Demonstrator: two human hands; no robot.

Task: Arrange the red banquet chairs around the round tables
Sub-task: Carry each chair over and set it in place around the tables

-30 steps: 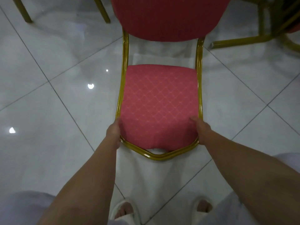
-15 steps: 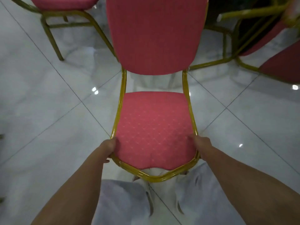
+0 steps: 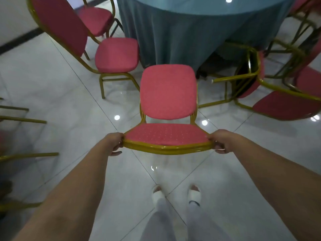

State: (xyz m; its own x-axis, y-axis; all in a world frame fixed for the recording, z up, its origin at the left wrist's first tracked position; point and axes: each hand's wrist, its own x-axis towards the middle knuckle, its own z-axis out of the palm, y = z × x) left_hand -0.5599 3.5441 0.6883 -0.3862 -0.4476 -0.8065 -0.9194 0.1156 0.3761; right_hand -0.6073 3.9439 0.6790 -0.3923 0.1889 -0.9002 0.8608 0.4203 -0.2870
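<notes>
Well, the round table [image 3: 191, 32] in teal cloth stands ahead. Just short of it, held out at arm's length, is the red banquet chair [image 3: 167, 91], backrest toward the table. The left hand [image 3: 113, 142] and right hand [image 3: 219, 140] each curl round a front corner of its gold frame.

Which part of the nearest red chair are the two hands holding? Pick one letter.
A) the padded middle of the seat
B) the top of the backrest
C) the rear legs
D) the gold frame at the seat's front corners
D: the left hand and the right hand each have a grip round the gold frame at a front corner of the red chair, and its backrest is untouched.
</notes>
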